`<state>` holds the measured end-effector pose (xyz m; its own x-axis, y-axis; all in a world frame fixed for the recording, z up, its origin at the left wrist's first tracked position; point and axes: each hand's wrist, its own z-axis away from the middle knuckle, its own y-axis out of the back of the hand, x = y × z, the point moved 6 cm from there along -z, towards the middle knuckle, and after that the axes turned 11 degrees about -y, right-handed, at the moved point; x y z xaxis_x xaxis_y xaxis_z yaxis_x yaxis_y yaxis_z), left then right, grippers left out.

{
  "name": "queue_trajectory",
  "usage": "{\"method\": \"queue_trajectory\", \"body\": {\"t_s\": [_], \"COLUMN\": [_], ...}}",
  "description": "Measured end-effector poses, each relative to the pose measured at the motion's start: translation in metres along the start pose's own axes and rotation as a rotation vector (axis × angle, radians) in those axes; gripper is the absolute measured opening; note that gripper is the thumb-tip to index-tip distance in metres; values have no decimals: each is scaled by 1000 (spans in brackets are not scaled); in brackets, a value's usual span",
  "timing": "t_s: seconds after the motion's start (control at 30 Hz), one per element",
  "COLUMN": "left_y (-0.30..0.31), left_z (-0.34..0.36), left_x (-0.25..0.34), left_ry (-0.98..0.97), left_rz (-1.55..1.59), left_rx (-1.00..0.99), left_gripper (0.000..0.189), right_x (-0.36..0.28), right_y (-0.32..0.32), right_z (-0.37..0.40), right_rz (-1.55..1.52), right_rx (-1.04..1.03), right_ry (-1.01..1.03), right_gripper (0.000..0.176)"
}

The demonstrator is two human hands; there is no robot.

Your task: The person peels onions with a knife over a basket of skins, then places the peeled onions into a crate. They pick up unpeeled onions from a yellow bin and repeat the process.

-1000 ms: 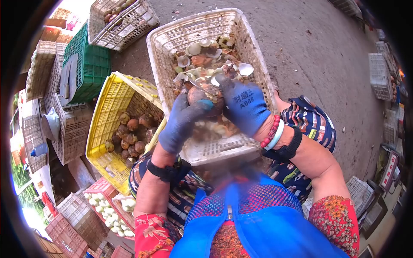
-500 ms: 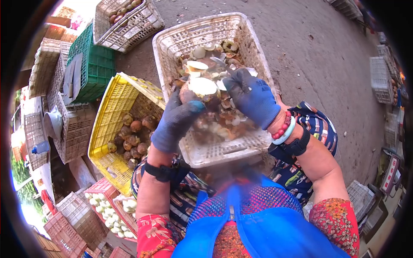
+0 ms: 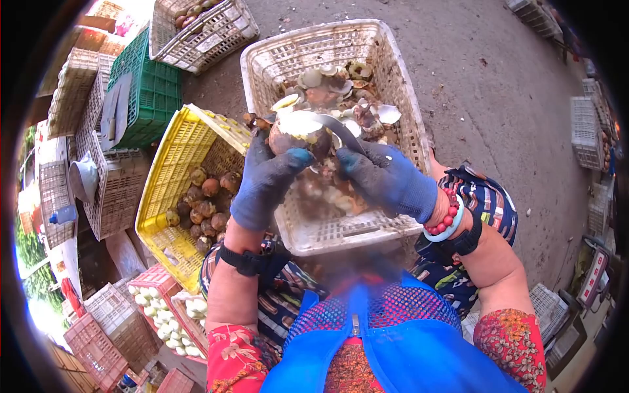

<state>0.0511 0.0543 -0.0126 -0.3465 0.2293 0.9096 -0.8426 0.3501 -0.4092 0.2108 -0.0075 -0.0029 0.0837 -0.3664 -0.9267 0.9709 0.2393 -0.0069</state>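
My left hand (image 3: 265, 180), in a dark blue glove, grips a brown round root (image 3: 298, 134) whose top is cut to white flesh. My right hand (image 3: 386, 177), also gloved, holds a curved knife (image 3: 337, 131) with its blade against the root's upper right side. Both hands hover over a white plastic crate (image 3: 386, 72) that holds several peel scraps (image 3: 341, 85).
A yellow crate (image 3: 170, 164) with unpeeled brown roots (image 3: 203, 200) stands to the left. A pink crate (image 3: 147, 285) of white peeled pieces (image 3: 160, 321) is at lower left. Green (image 3: 147, 92) and white crates are stacked behind. Bare concrete ground (image 3: 498, 98) stretches right.
The root has turned in my left hand and its white cut face has grown. My right hand has drawn back toward me, with the knife sweeping around the root.
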Motion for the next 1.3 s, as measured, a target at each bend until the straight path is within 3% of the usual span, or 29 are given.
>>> {"method": "queue_trajectory", "body": {"t_s": [0.2,0.4,0.47,0.53,0.63,0.73,0.87,1.03,1.13,1.23,1.27,1.3], "left_y": [-2,19,14,14,7,-1,-4,-3,15,19,16,13], "left_z": [-2,-17,-20,-21,-15,-10,-8,-7,-24,-28,-26,-24], "left_x": [9,-6,1,2,-6,-9,-8,-6,-1,3,2,0], "left_ry": [-22,-131,-109,-113,-68,-21,-8,-76,-131,-71,-46,-14], "left_rz": [-4,291,338,370,276,153,122,218,306,433,457,479], "left_rx": [142,59,50,31,-26,-21,-71,33,116,82,52,18], "left_gripper": [80,60,57,54,69,77,80,71,67,69,70,70], "right_x": [6,60,44,41,4,-12,-14,9,33,37,31,19], "right_y": [-17,-39,-41,-19,8,17,6,-14,-50,-41,-24,-9], "right_z": [11,22,25,6,3,3,6,10,28,21,13,8], "right_rz": [-126,251,298,252,122,28,57,26,195,35,-174,-160], "right_rx": [45,-30,-172,21,195,167,172,93,55,35,96,158], "right_ry": [-206,-138,-417,-146,-45,-90,117,-81,36,-137,-207,-160], "right_gripper": [45,35,32,30,30,33,37,35,30,23,22,22]}}
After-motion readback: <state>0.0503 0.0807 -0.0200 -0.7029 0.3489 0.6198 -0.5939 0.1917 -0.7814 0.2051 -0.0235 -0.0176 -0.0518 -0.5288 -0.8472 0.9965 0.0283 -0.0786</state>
